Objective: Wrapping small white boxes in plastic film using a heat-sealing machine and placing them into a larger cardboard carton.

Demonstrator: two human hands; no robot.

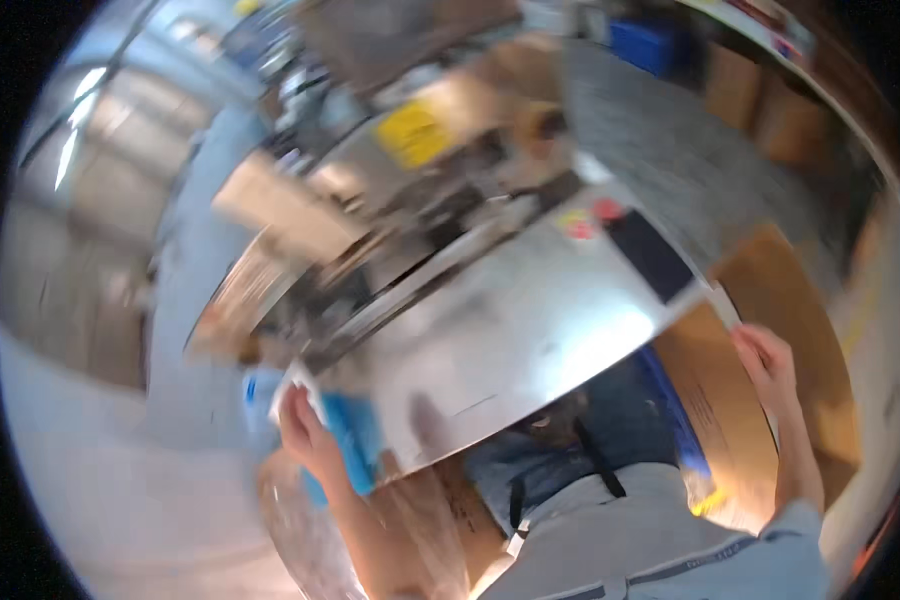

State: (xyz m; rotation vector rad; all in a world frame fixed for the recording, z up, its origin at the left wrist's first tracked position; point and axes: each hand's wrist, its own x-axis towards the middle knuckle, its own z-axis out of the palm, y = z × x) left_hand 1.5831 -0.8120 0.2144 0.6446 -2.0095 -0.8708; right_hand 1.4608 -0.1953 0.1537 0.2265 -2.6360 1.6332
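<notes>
Both hands — left hand [305,432], right hand [767,362] — grip shiny, blurred metal sheet [510,330].

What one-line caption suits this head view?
Left hand and right hand grip a shiny metal sheet by opposite corners.

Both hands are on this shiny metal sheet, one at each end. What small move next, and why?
Probably level it: the left hand grips the metal sheet lower than the right hand, so it hangs tilted over the cardboard. The picture is blurred, so details are uncertain.
</notes>
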